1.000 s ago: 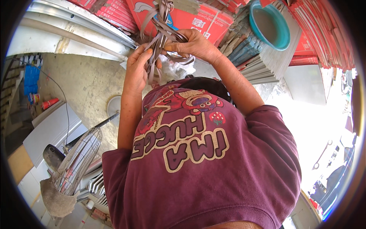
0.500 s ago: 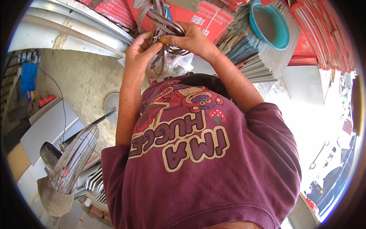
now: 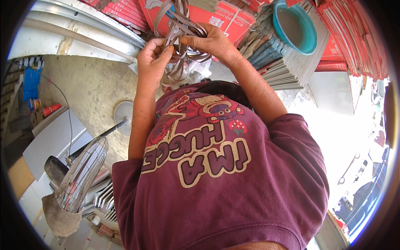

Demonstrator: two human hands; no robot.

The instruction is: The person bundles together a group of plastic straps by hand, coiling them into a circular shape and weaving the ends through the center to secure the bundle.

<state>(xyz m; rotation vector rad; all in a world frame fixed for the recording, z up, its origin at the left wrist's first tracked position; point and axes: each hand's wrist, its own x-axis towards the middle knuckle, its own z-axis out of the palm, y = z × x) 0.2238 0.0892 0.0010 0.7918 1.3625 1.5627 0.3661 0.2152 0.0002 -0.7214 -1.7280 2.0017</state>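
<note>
A looped bundle of flat brown strapping bands point(image 3: 178, 29) hangs between my two hands, near the top of the view. My left hand point(image 3: 153, 56) pinches some of the bands between thumb and fingers at the bundle's left side. On the other side, my right hand point(image 3: 216, 43) is closed round more of the loops, its thumb lying across the front. Several loops dangle below the hands, and others stick up above them. The fingertips behind the bands are partly hidden.
Red cartons point(image 3: 233, 21) lie behind the bands. At the upper right, a teal basin point(image 3: 312, 39) stands beside stacked grey tiles point(image 3: 287, 68). A caged fan point(image 3: 83, 171) with a round base point(image 3: 123, 111) is at the left. Clear plastic point(image 3: 200, 71) lies below my hands.
My thumbs have moved slightly apart, and the bands between them show more. The bundle has shifted a little to the right.
</note>
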